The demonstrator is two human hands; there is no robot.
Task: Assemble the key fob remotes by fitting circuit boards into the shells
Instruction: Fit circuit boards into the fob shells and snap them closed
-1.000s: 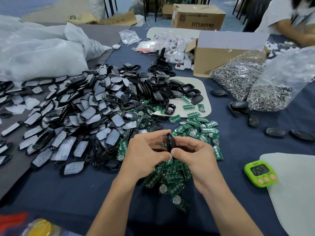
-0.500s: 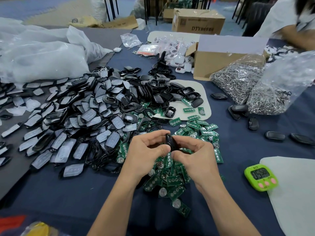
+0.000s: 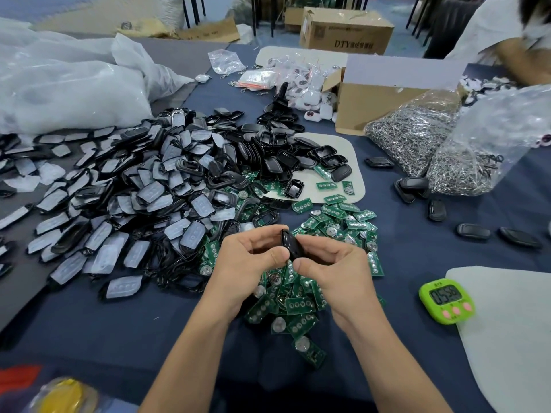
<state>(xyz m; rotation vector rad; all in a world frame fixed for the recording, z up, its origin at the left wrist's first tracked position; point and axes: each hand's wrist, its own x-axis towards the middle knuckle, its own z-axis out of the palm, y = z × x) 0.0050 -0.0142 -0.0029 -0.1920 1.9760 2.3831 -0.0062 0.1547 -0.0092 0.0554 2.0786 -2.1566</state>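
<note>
Both hands meet above a heap of green circuit boards (image 3: 298,305). My left hand (image 3: 247,263) and my right hand (image 3: 334,269) pinch one black key fob shell (image 3: 289,243) between thumbs and fingers, held on edge. Whether a board sits inside it is hidden. A big pile of black shells and grey rubber button pads (image 3: 143,192) spreads to the left. More open black shells (image 3: 298,158) lie behind the boards. Several closed black fobs (image 3: 473,231) lie on the blue cloth at the right.
A green timer (image 3: 446,300) stands at the right on a white mat (image 3: 512,329). Bags of metal key rings (image 3: 429,144) and a cardboard box (image 3: 378,102) sit behind. White plastic bags (image 3: 65,84) fill the far left. Another person's arm (image 3: 518,61) is at the top right.
The shell between my hands has turned slightly, showing more of its glossy face. My hands stay together over the boards. The timer has counted down a second.
</note>
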